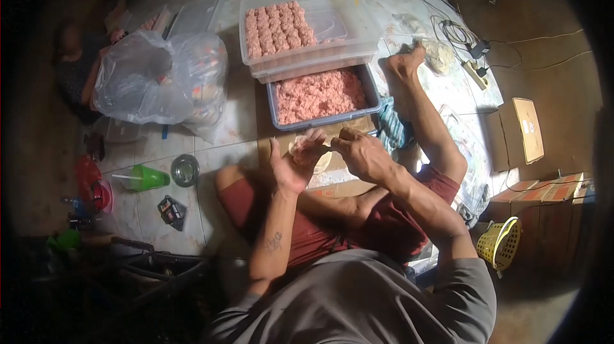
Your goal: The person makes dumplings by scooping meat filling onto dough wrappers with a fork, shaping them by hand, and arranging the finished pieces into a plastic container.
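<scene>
My left hand (295,164) is turned palm up with the thumb raised, cupping what looks like a thin pale wrapper with pink minced meat on it. Close beside it, my right hand (363,153) pinches a small thin tool, its dark end pointing at the left palm; its exact kind is too small to tell. Below the hands lies a stack of pale round wrappers (323,164), partly hidden. Just beyond them stands a grey-blue tub (325,119) of minced meat (316,98). Behind it, a clear plastic box (348,27) holds rows of shaped meat pieces (276,27).
At left are a large clear plastic bag (144,85), a green cup (149,178), a glass ashtray (185,170) and another person (80,69). A blue checked cloth (391,125) lies right of the tub. Cables, a power strip (475,75) and a yellow basket (499,243) are farther right.
</scene>
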Motion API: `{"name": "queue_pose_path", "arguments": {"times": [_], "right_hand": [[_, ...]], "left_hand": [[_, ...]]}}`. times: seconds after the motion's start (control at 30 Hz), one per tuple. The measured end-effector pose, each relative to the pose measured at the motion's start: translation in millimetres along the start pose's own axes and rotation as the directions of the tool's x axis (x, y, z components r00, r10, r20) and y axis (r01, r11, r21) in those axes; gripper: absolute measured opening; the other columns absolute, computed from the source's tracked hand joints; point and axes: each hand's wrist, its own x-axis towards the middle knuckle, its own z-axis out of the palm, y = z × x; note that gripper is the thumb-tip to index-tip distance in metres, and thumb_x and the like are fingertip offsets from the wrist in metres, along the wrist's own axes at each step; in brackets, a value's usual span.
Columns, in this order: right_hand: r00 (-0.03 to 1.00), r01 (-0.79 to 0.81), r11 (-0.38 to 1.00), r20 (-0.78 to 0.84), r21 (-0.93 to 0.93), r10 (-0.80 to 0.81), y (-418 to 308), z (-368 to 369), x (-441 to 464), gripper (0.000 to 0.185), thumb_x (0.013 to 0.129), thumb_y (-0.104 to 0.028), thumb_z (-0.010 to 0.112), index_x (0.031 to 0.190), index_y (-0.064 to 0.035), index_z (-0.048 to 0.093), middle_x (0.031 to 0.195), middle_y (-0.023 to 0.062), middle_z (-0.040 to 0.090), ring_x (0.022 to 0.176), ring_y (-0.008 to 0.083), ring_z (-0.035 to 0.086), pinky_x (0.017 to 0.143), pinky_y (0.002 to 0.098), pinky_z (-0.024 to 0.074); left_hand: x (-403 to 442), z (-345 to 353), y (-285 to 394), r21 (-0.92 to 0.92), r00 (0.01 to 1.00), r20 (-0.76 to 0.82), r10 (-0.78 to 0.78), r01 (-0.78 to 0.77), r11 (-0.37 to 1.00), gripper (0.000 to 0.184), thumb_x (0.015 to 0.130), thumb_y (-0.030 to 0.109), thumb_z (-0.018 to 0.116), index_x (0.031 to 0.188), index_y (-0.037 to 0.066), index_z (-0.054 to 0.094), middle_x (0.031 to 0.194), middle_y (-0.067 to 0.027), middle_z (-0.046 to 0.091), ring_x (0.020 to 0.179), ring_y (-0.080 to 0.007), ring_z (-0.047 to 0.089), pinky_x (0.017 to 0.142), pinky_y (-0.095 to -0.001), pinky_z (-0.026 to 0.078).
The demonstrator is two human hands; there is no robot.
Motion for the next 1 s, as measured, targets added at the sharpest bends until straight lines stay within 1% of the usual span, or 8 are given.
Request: {"name": "queue_pose_path", "arguments": {"times": [0.23, 0.33, 0.53, 0.63, 0.73, 0.8, 0.93, 1.0], "right_hand": [[0.984, -0.04, 0.97, -0.158, 0.24, 0.079, 17.6, 23.9, -7.2, 0.025, 0.088, -0.004, 0.061, 0.113, -0.0051, 0.066, 0.096, 0.0187, 0.063, 0.09, 0.0435, 0.065, 0.076, 0.0486, 0.0533], [0.851, -0.375, 0.692, -0.067, 0.617, 0.521, -7.3, 17.9, -10.3, 0.017, 0.096, -0.013, 0.066, 0.106, -0.0002, 0.066, 0.096, 0.0175, 0.069, 0.088, 0.031, 0.069, 0.079, 0.0407, 0.0533], [0.949, -0.24, 0.143, 0.201, 0.96, 0.243, -19.5, 15.6, 2.5, 0.033, 0.097, -0.023, 0.073, 0.116, 0.0027, 0.065, 0.097, 0.0074, 0.071, 0.086, 0.0137, 0.064, 0.08, 0.0304, 0.0538], [0.975, -0.223, 0.374, 0.2, 0.9, 0.099, -31.3, -36.2, 18.9, 0.032, 0.096, -0.021, 0.074, 0.114, 0.0042, 0.064, 0.096, 0.0098, 0.07, 0.084, 0.014, 0.063, 0.075, 0.031, 0.0522], [0.955, -0.273, 0.597, 0.29, 0.754, 0.07, -26.0, -35.7, 35.7, 0.032, 0.098, -0.022, 0.071, 0.113, 0.0055, 0.064, 0.091, 0.0142, 0.069, 0.085, 0.0153, 0.063, 0.075, 0.0314, 0.05], [0.974, -0.083, 0.674, -0.082, 0.734, 0.209, -19.5, -18.9, 38.0, 0.032, 0.101, -0.024, 0.066, 0.11, 0.0063, 0.064, 0.086, 0.0155, 0.067, 0.081, 0.0165, 0.062, 0.074, 0.0324, 0.0497], [0.902, -0.255, 0.584, -0.028, 0.77, 0.431, 6.0, 30.5, 2.7, 0.025, 0.106, -0.02, 0.056, 0.111, 0.0009, 0.068, 0.077, 0.0009, 0.056, 0.069, 0.0113, 0.051, 0.063, 0.0291, 0.0429], [0.854, -0.318, 0.141, 0.218, 0.938, 0.472, -15.7, 44.2, -16.8, 0.023, 0.106, -0.019, 0.056, 0.115, -0.0028, 0.07, 0.076, -0.0052, 0.052, 0.066, 0.0059, 0.045, 0.059, 0.0234, 0.0376]], "left_hand": [[3.5, 1.7, -4.2, 0.192, 0.982, -0.154, 0.113, -0.082, 0.978, 0.098, 0.097, 0.074, 0.042, 0.149, -0.009, 0.037, 0.147, -0.0231, 0.051, 0.135, -0.0338, 0.051, 0.114, -0.0452, 0.043], [-2.7, 1.8, 3.1, 0.306, 0.994, -0.066, 0.086, -0.062, 0.95, 0.079, 0.101, 0.067, 0.042, 0.143, 0.001, 0.048, 0.149, -0.0288, 0.047, 0.133, -0.0358, 0.052, 0.112, -0.0499, 0.045], [-32.0, 59.3, -11.7, 0.482, 0.993, 0.117, 0.02, -0.074, 0.873, 0.081, 0.103, 0.067, 0.037, 0.16, 0.011, 0.026, 0.15, -0.0221, 0.048, 0.119, -0.0247, 0.062, 0.092, -0.0349, 0.055], [-30.9, 51.7, 16.6, 0.879, 0.985, 0.071, -0.155, 0.012, 0.477, 0.057, 0.102, 0.04, 0.059, 0.141, 0.001, 0.047, 0.125, -0.0133, 0.064, 0.113, -0.0236, 0.065, 0.091, -0.0376, 0.056], [-18.8, 42.2, -0.1, 0.829, 0.919, 0.351, -0.179, -0.216, 0.516, 0.035, 0.094, 0.015, 0.07, 0.125, 0.001, 0.061, 0.11, -0.0114, 0.069, 0.103, -0.0221, 0.069, 0.086, -0.0371, 0.06], [-19.2, 44.8, 7.5, 0.926, 0.925, 0.377, 0.057, -0.376, -0.016, 0.025, 0.09, 0.013, 0.073, 0.112, 0.002, 0.068, 0.103, -0.0099, 0.071, 0.095, -0.0198, 0.07, 0.083, -0.034, 0.058], [-13.3, 57.8, 14.4, 0.851, 0.77, 0.505, 0.39, -0.37, -0.373, 0.018, 0.085, 0.012, 0.082, 0.093, 0.002, 0.069, 0.088, -0.0082, 0.071, 0.079, -0.018, 0.068, 0.074, -0.0316, 0.055], [-9.4, 44.3, 16.6, 0.914, 0.828, 0.368, 0.424, -0.239, -0.326, 0.02, 0.085, 0.01, 0.081, 0.096, 0.001, 0.067, 0.093, -0.0077, 0.069, 0.082, -0.0174, 0.067, 0.074, -0.031, 0.054]]}}
